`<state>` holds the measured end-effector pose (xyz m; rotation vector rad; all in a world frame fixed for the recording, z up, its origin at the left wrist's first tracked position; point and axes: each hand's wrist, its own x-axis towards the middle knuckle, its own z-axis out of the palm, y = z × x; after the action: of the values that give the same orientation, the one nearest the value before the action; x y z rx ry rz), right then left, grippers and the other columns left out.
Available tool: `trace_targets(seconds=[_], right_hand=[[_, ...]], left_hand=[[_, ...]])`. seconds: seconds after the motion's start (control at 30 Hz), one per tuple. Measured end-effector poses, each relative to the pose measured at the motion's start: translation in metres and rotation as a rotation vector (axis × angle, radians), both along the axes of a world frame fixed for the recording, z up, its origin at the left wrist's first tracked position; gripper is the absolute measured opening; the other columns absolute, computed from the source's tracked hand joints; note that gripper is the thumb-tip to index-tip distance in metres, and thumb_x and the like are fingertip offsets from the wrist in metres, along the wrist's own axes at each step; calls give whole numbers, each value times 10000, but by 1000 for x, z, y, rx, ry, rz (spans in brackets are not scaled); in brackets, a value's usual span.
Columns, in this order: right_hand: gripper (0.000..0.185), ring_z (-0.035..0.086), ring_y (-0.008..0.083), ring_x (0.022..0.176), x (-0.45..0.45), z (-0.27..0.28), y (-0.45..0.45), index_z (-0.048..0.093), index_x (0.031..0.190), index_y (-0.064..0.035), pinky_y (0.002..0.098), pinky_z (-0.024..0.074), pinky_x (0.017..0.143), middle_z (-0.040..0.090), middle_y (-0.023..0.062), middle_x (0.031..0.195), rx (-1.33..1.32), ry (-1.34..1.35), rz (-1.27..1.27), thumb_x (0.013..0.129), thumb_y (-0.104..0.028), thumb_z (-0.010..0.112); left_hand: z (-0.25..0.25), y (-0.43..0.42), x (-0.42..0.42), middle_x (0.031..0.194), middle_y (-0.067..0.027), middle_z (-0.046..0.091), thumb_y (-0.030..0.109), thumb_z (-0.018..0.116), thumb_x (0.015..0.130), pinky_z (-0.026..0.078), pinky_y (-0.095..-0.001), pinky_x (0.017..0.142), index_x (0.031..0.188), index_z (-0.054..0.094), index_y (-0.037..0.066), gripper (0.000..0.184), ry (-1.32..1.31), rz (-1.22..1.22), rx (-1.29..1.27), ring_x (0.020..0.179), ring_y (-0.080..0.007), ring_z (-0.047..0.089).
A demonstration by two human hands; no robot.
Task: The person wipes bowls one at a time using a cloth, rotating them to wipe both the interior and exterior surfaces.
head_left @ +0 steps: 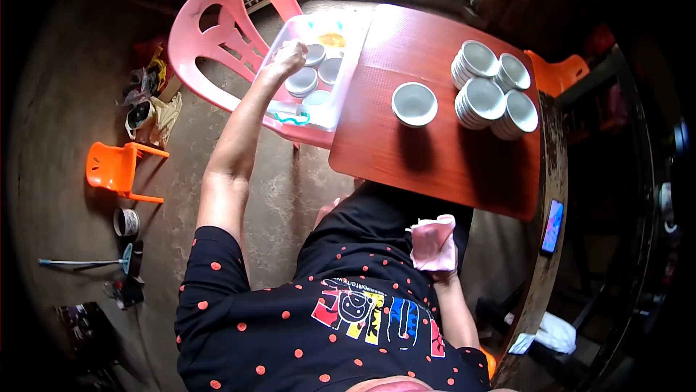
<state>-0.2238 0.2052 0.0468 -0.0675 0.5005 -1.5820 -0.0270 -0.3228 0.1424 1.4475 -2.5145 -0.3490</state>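
My left hand (288,60) reaches over the inner left side of a clear plastic bin (328,118), close to the white bowls (301,80) inside. Its fingers are bunched, and what they grip, if anything, is hidden. The bin rests on a pink plastic chair (190,65). Near my lap, my right hand (444,274) holds a folded pink cloth (435,243). On the red table (377,145) a single white bowl (414,104) sits apart, left of several stacks of white bowls (483,98).
An orange chair (109,167), a broom-like tool (87,262) and bags (156,120) are on the floor at left. A phone (552,227) lies on a wooden beam (536,298) at right. Another orange chair (554,73) stands behind the table.
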Motion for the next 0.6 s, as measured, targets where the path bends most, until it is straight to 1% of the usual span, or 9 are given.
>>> trace_targets(seconds=[0.03, 0.07, 0.1, 0.17, 0.2, 0.23, 0.37, 0.57, 0.6], right_hand=[[572, 597, 255, 1041, 0, -1, -1, 431, 1312, -44, 359, 540, 745, 554, 122, 1230, 33, 46, 1, 956, -490, 409], [543, 608, 259, 997, 5, 7, -6, 421, 1308, -27, 363, 542, 724, 557, 141, 1207, 71, 390, -31, 957, -442, 431], [474, 606, 258, 990, 5, 20, -8, 419, 1296, -16, 358, 545, 722, 561, 137, 1193, -27, 86, -3, 954, -341, 461], [435, 604, 258, 998, 6, 19, -9, 429, 1282, -21, 371, 544, 738, 566, 132, 1181, 15, 168, -45, 946, -295, 464], [427, 601, 257, 1009, 0, -4, -4, 442, 1268, -45, 390, 542, 746, 569, 123, 1177, 82, 239, -45, 947, -327, 446], [399, 616, 314, 1011, -5, -11, -4, 510, 1218, -157, 483, 538, 630, 603, 100, 1160, 109, -30, -10, 943, -430, 416], [486, 603, 296, 1076, -11, -12, -7, 595, 1131, -163, 551, 516, 712, 639, 53, 1139, 225, -435, -44, 922, -547, 382], [417, 613, 281, 960, -17, -6, -10, 608, 1029, -179, 541, 531, 668, 623, 13, 987, 442, -363, -188, 918, -525, 402], [450, 626, 289, 960, -16, -8, -12, 620, 1020, -172, 549, 530, 659, 640, 23, 1005, 301, -453, -198, 913, -542, 388]], left_hand=[[-7, -6, 5, 1034, -183, 669, 87, 508, 835, 487, -391, 906, 1050, 668, 55, 269, -39, 33, 26, 1011, -312, 635], [-12, -10, 5, 1022, -179, 675, 85, 520, 831, 485, -388, 911, 1030, 670, 61, 250, -35, 80, 56, 1016, -300, 636], [-24, -22, 5, 1022, -176, 670, 89, 538, 832, 487, -389, 907, 1026, 667, 65, 234, -41, 101, 110, 1035, -302, 626], [-40, -35, -1, 1127, -205, 636, 86, 503, 855, 489, -428, 914, 1058, 653, 88, 253, -76, 139, 140, 1080, -322, 616], [-46, -31, -7, 1133, -214, 631, 88, 481, 863, 490, -435, 912, 1068, 649, 66, 266, -59, 203, 77, 1089, -330, 611], [-57, -43, -13, 1143, -225, 596, 169, 527, 878, 444, -443, 960, 1186, 560, 98, 317, -97, 246, 159, 1136, -319, 561], [-106, -79, -39, 1105, -228, 619, 171, 536, 865, 464, -442, 929, 1122, 609, 75, 283, -217, 121, 189, 1092, -337, 585], [-114, -83, -48, 1079, -229, 630, 160, 551, 852, 473, -441, 910, 1095, 622, 54, 275, -216, 87, 186, 1062, -342, 600], [-108, -69, -39, 1075, -229, 631, 159, 553, 850, 474, -441, 906, 1091, 624, 51, 273, -214, 51, 172, 1057, -343, 602]])
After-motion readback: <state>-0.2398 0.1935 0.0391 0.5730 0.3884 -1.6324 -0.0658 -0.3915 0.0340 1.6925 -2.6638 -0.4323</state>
